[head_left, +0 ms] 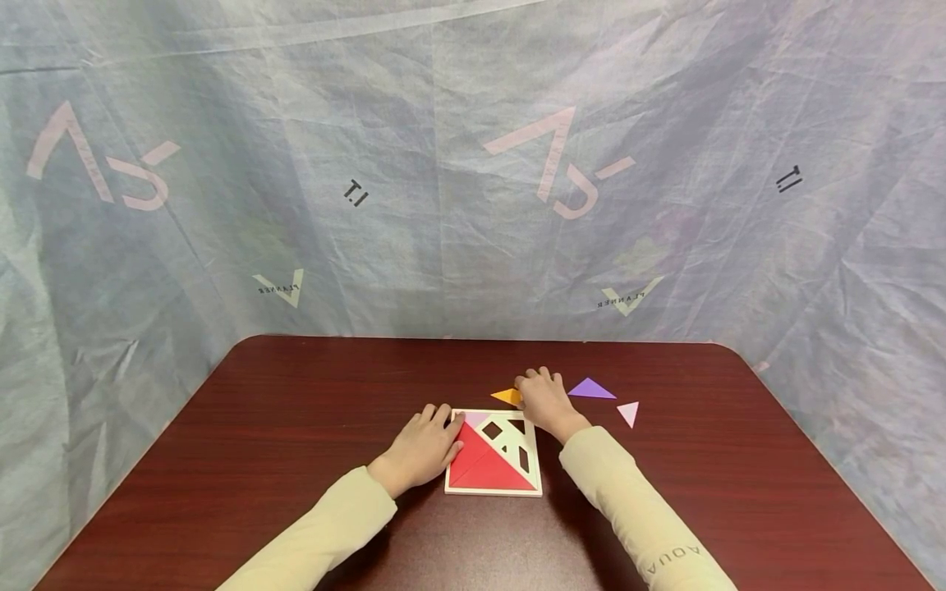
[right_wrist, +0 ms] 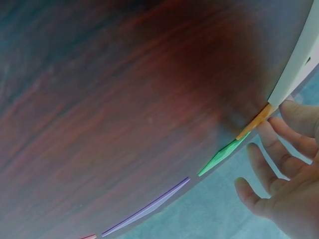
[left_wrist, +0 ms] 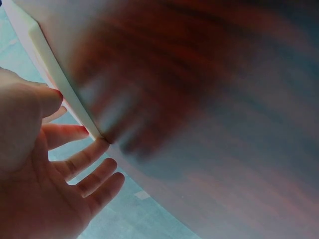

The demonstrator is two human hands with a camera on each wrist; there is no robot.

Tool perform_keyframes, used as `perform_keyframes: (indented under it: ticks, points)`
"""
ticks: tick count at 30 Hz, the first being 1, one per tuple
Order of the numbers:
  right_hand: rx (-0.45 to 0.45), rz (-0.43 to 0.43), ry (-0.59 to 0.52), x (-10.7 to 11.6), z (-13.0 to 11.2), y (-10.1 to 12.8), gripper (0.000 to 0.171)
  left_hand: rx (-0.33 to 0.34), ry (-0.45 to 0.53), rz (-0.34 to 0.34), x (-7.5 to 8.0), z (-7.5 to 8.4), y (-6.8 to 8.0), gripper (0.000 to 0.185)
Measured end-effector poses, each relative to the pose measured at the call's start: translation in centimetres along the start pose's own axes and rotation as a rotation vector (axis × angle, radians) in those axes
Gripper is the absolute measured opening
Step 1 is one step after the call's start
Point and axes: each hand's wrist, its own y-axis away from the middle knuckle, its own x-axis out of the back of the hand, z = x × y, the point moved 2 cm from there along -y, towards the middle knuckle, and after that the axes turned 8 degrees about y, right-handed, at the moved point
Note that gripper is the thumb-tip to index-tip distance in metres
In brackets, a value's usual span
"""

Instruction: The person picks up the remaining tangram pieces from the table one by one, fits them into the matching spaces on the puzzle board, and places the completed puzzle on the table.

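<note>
Pale grey-blue crinkled fabric with printed letters [head_left: 473, 164] hung behind and around a dark reddish-brown wooden desk [head_left: 296, 410] with rounded corners. Near the middle of the desk lay a square white puzzle tray [head_left: 493, 490], its near-left half filled by large red triangular pieces [head_left: 480, 468], with a pale pink piece at its far-left corner and dark gaps left open in its far-right half. Both arms wore beige sleeves. The left hand [head_left: 423, 450] lay flat with relaxed, straight fingers [left_wrist: 79, 159] against the tray's left edge, gripping nothing. The right hand [head_left: 545, 400] rested at the tray's far-right corner, fingers spread and loose, its fingertips [right_wrist: 284, 134] touching a small orange triangular tile [head_left: 507, 396] lying on the desk just beyond the tray. Just right of that hand lay a purple triangular tile [head_left: 590, 389], and near it a smaller pale pink triangular tile [head_left: 629, 413]. A green tile [right_wrist: 224, 155] showed only in the right wrist view, beside the orange one.
</note>
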Motion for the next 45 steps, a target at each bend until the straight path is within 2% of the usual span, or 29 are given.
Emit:
perform_keyframes:
  ticks: [14, 26, 40, 45]
  points:
    - [-0.022, -0.003, -0.019, -0.09, 0.23, -0.15, 0.032, 0.008, 0.009, -0.006, -0.12, -0.07, -0.05, 0.041]
    - [-0.003, 0.078, 0.026, 0.19, 0.23, -0.22, 0.012, 0.015, 0.013, -0.015, -0.07, -0.04, -0.13, 0.041]
    - [0.014, 0.088, -0.002, -0.01, 0.36, -0.2, 0.007, 0.011, 0.002, -0.01, -0.17, 0.0, -0.11, 0.041]
    - [0.033, 0.096, -0.017, 0.1, 0.38, -0.06, 0.016, 0.01, 0.0, -0.011, -0.21, 0.01, -0.11, 0.041]
